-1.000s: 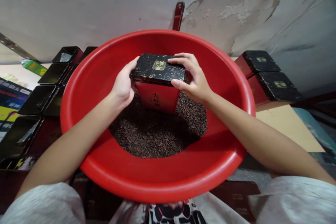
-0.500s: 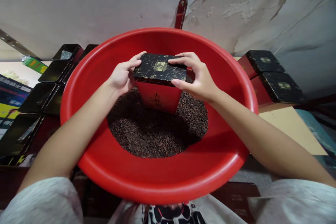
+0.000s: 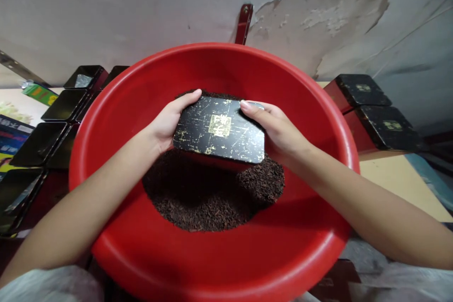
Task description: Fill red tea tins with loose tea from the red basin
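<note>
Between my two hands is a red tea tin with a black, gold-flecked lid (image 3: 219,130); the lid faces me and sits on the tin. My left hand (image 3: 168,120) grips its left side, thumb along the top edge. My right hand (image 3: 279,125) grips the right side, thumb on the lid's upper right corner and the other fingers mostly hidden behind. Beneath the tin, dark loose tea leaves (image 3: 212,212) lie in the bottom of a big red basin (image 3: 226,255). The tin is held above the leaves and hides part of them.
On the left stand several open black tins (image 3: 40,141), some with clear plastic inside, near a green box (image 3: 40,93). Two lidded red tins (image 3: 389,125) stand on the right by a tan board (image 3: 403,179). A wall with peeling paint (image 3: 325,19) rises behind the basin.
The tin has come up off the tea leaves and nearer to me, its lid now tilted towards my view. My right hand has shifted from the lid's top to the tin's right side.
</note>
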A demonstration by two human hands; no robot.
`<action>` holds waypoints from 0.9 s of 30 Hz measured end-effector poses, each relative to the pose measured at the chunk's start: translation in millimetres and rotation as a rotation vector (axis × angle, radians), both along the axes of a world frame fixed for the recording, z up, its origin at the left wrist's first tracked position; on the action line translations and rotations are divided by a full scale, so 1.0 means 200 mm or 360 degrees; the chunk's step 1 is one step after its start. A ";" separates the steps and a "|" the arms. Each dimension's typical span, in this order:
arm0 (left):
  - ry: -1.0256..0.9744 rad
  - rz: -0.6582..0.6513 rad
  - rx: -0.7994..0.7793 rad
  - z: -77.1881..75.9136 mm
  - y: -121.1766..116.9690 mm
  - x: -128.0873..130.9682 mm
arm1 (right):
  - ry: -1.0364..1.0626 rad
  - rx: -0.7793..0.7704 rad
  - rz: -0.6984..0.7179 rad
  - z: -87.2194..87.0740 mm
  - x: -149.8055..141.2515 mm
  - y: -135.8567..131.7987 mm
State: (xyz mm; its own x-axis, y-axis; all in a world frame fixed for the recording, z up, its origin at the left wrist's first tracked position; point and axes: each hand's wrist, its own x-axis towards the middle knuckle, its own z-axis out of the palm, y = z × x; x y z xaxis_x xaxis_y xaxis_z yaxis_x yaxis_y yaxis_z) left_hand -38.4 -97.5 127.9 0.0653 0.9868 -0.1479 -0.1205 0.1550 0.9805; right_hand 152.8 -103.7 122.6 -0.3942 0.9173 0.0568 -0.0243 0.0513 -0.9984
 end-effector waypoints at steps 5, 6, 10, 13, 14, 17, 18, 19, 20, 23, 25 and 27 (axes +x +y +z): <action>-0.0026 -0.0173 -0.0101 -0.03 0.02 -0.01 | -0.0035 -0.0012 0.0024 0.00 0.00 0.07; -0.0035 -0.0192 -0.0129 -0.03 0.03 -0.01 | -0.0063 0.0012 0.0018 0.00 0.01 0.09; -0.0005 -0.0171 -0.0153 -0.04 0.06 0.00 | -0.0250 0.0343 -0.0053 0.02 0.03 0.13; 0.0116 -0.0011 0.0069 -0.04 0.08 0.00 | -0.0390 0.0863 -0.0316 0.06 0.04 0.08; 0.0178 0.0077 0.0191 -0.03 0.08 0.01 | -0.0434 0.1040 -0.0360 0.06 0.04 0.05; 0.0345 0.0279 0.0525 0.01 0.07 0.00 | -0.0606 0.1417 -0.0139 0.05 0.02 -0.04; 0.0387 0.0292 0.0594 0.03 0.06 -0.01 | -0.0666 0.1477 -0.0041 0.04 0.01 -0.06; 0.0432 0.0263 0.0646 0.06 0.03 -0.02 | -0.0718 0.1510 0.0013 0.02 0.01 -0.08; 0.0491 0.0190 0.0690 0.08 0.01 -0.02 | -0.0755 0.1518 0.0021 0.00 0.02 -0.08; 0.0807 -0.0197 0.0876 0.11 -0.08 -0.05 | -0.0781 0.1475 -0.0019 -0.04 0.07 -0.07; 0.1005 -0.0387 0.1029 0.08 -0.13 -0.07 | -0.0790 0.1448 0.0021 -0.06 0.11 -0.05; 0.1009 -0.0349 0.1114 0.01 -0.15 -0.07 | -0.0818 0.1424 0.0027 -0.08 0.12 -0.02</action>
